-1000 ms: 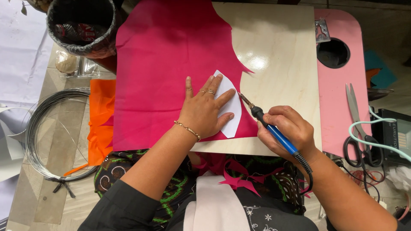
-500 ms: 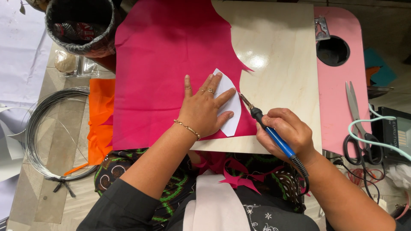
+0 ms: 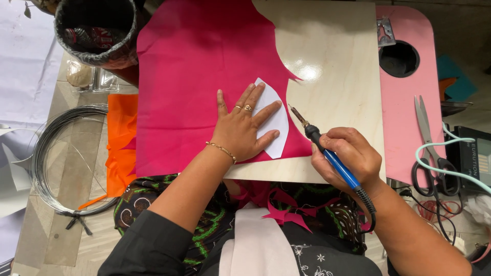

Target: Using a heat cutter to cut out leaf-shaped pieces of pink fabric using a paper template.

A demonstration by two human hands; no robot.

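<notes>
Taking the pale wooden board [image 3: 332, 61] as the landmark: far to its left a coil of grey wire [image 3: 61, 158] lies on the surface, and above the coil, off the board's upper left corner, stands a dark bucket [image 3: 97, 30] lined with a black bag, with a few crumpled wrappers and a bottle-like item inside. An orange cloth [image 3: 121, 143] lies just left of the board, partly tucked under the large magenta fabric sheet [image 3: 194, 76] that covers the board's left half and has a ragged right edge.

The left hand [image 3: 243, 128] lies flat, fingers spread wide, pressing a white paper template [image 3: 273, 120] onto the fabric near the board's lower middle; the template's long axis runs roughly up and down.

The right hand [image 3: 350, 156], at the board's lower right edge, is closed around a blue-handled soldering iron [image 3: 322, 143]. Its long axis runs diagonally, metal tip pointing up and left, sitting just beside the template's right edge, and its cord trails down toward the person.

Right of the board a pink surface [image 3: 404, 117] has a round hole [image 3: 399, 59], dark inside so its contents cannot be made out. Scissors [image 3: 427, 148] lie further right, blades pointing up.
</notes>
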